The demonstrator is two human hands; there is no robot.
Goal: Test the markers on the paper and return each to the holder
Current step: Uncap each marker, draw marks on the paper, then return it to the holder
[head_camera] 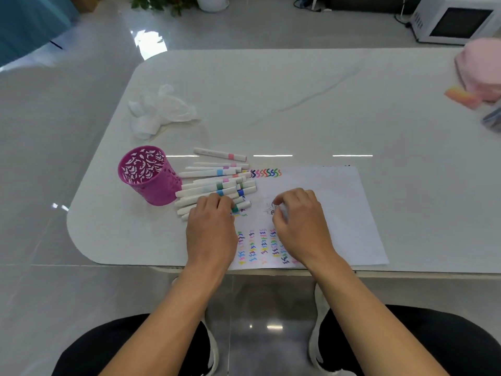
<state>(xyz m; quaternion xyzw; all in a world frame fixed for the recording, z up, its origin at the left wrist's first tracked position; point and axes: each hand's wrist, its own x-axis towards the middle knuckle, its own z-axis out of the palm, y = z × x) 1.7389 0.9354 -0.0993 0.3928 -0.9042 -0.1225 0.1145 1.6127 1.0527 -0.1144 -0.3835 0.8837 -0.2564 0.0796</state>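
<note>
A pile of several white markers [217, 183] with coloured bands lies left of the paper [339, 213], beside the upright magenta holder [147, 175], which looks empty. My left hand [211, 232] lies on the near end of the pile, its fingers curled round a green-banded marker [241, 206]. Over the middle of the paper, my right hand [301, 229] pinches a white marker [281, 209] that it mostly hides, the tip near a faint dark scribble. Rows of coloured zigzag test marks [260, 245] cover the paper's near left part.
One marker with a pink band [219, 154] lies apart behind the pile. Crumpled white tissue [160, 109] sits at the back left. A pink object [479, 69] and an orange block [462, 96] occupy the far right. The table's front edge runs just below the paper.
</note>
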